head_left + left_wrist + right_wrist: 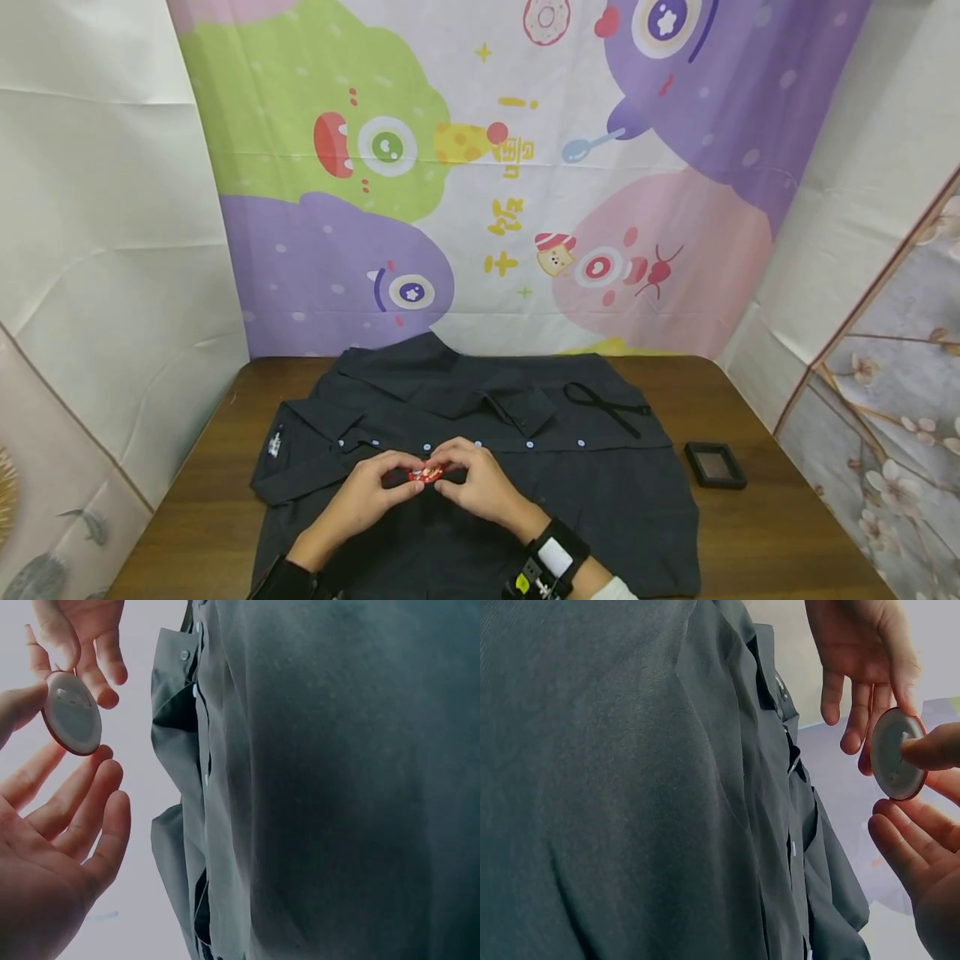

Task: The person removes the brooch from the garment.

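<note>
Between my two hands is a round pin badge (427,474), with a red patterned front and a pale back that carries a pin fitting. My left hand (367,492) pinches one side of its rim between thumb and fingers. On the other side my right hand (480,483) pinches it, and in the right wrist view its thumb lies over the back of the badge (891,761). The left wrist view shows the pale back of the badge (73,716) and its pin bar. Beneath both hands a dark button shirt (600,517) lies spread out, above which the badge is held.
A thin black ribbon (611,408) lies crossed on the shirt's upper right. Right of the shirt, a small square black case (715,465) sits on the brown wooden table (195,508). A cartoon-printed cloth (480,317) hangs behind the table, with pale panels at both sides.
</note>
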A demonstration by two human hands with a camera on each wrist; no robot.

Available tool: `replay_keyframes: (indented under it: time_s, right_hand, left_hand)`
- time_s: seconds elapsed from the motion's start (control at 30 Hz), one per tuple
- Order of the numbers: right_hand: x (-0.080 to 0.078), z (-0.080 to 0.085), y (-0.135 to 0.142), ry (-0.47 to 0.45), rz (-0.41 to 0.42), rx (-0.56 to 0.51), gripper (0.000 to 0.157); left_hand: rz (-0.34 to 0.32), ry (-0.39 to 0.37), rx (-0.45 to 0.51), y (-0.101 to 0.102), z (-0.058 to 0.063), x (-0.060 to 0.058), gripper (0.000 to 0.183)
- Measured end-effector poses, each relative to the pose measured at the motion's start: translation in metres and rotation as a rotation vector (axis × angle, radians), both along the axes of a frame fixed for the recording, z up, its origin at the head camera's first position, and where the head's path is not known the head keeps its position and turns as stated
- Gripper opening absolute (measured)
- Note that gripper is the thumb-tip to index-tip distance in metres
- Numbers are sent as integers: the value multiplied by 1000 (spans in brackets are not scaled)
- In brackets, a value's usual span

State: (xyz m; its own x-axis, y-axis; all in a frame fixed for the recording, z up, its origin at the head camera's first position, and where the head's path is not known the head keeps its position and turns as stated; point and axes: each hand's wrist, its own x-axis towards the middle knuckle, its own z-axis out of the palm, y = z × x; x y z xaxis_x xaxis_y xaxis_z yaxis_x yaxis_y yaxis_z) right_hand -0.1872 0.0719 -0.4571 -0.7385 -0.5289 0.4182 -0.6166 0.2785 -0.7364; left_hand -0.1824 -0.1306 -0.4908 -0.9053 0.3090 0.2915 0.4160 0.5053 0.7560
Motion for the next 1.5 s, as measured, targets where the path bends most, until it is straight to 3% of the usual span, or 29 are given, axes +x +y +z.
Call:
replay_keyframes:
  time_s: [0.77, 1.0, 1.13, 1.37, 1.5]
  right_hand:
    - [0, -4, -1, 15, -102, 10, 23]
    - [-16, -33, -1, 44, -115, 6, 21]
    - [-21, -40, 0, 68, -114, 6, 18]
    - [-20, -41, 1, 66, -91, -10, 17]
    - [-19, -40, 0, 72, -93, -8, 17]
  left_hand:
    - [23, -34, 66, 0, 4, 0, 20]
    - [31, -37, 66, 1, 3, -1, 18]
    - [43, -51, 62, 3, 10, 1, 18]
    - [39, -80, 59, 8, 37, 16, 17]
    - [45, -97, 71, 6, 27, 12, 17]
